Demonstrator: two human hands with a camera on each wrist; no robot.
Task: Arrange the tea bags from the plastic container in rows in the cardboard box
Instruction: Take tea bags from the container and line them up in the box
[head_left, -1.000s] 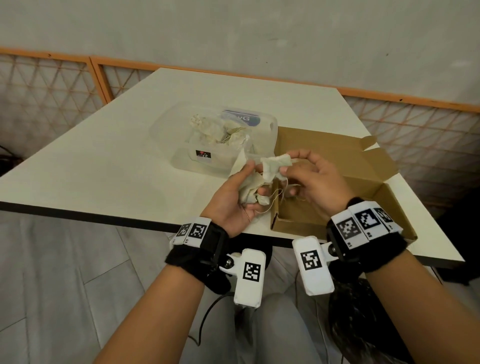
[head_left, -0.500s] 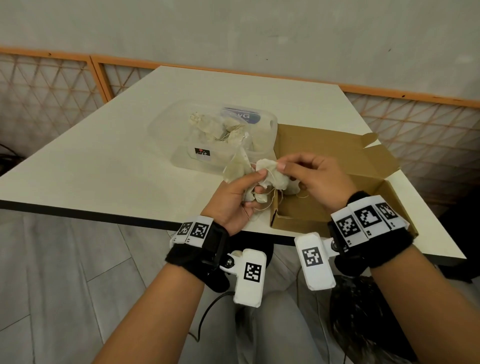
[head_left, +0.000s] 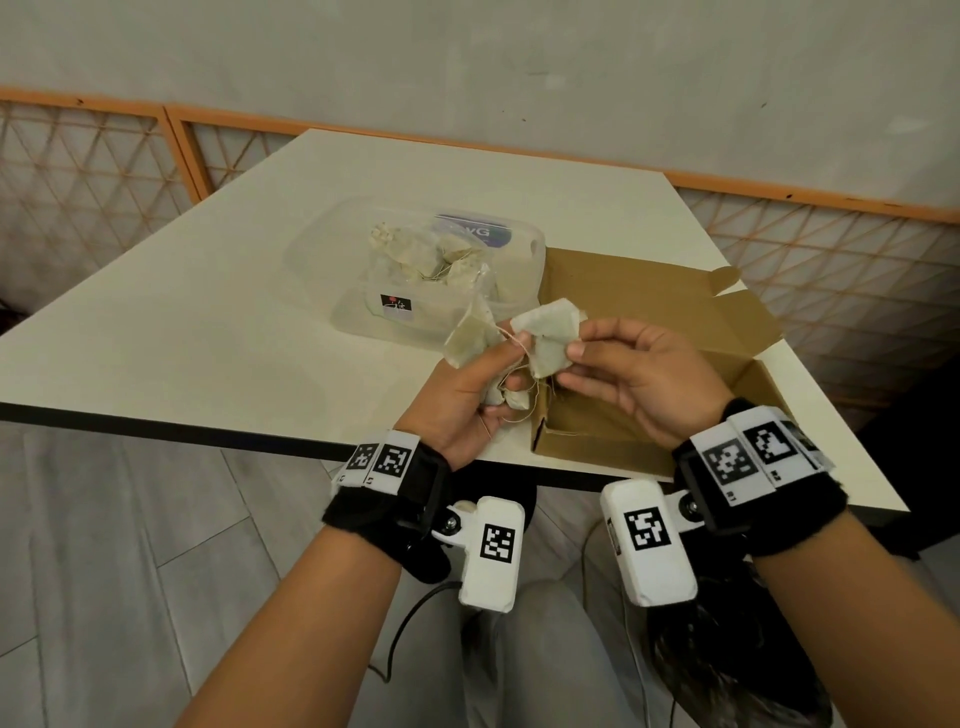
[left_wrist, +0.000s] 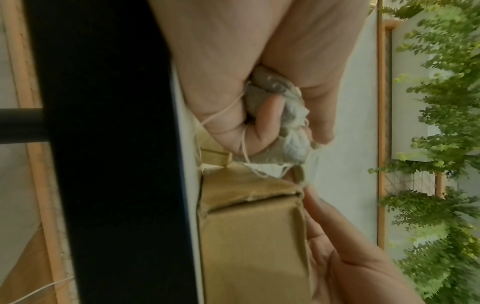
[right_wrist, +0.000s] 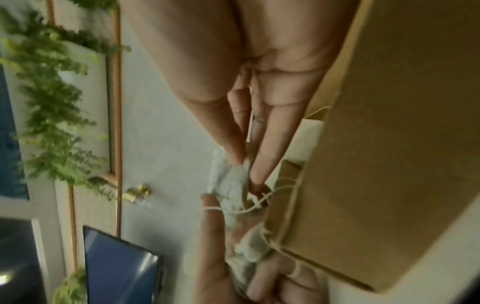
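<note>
Head view, left hand (head_left: 470, 400): centre of frame, fingers curled round a bunch of tea bags (head_left: 475, 345); grip closed on the bunch, strings trailing below it.
Head view, right hand (head_left: 639, 382): just right of centre, thumb and fingertips pinching one tea bag (head_left: 548, 338); grip narrow, closed on that bag.
Head view, held bags: touching each other, tangled by strings, above the near left corner of the cardboard box (head_left: 587, 447).
Head view, cardboard box: centre right, on the white tabletop (head_left: 208, 322), flaps open.
Head view, plastic container (head_left: 358, 306): clear, centre, just left of the box and behind the hands; more tea bags (head_left: 426, 257) heaped inside.

Left wrist view, left hand (left_wrist: 233, 72): upper centre, fingers curled tight round crumpled bags (left_wrist: 288, 131); a string loops over a finger.
Left wrist view, box (left_wrist: 249, 236): lower centre, brown corner beside the dark tabletop edge (left_wrist: 116, 164).
Left wrist view, right hand (left_wrist: 345, 257): lower right.

Right wrist view, right hand (right_wrist: 246, 82): upper centre, fingertips pinching a white bag (right_wrist: 231, 181).
Right wrist view, left hand (right_wrist: 233, 267): bottom centre, holding bags wound with string.
Right wrist view, box (right_wrist: 389, 164): right side of frame.
</note>
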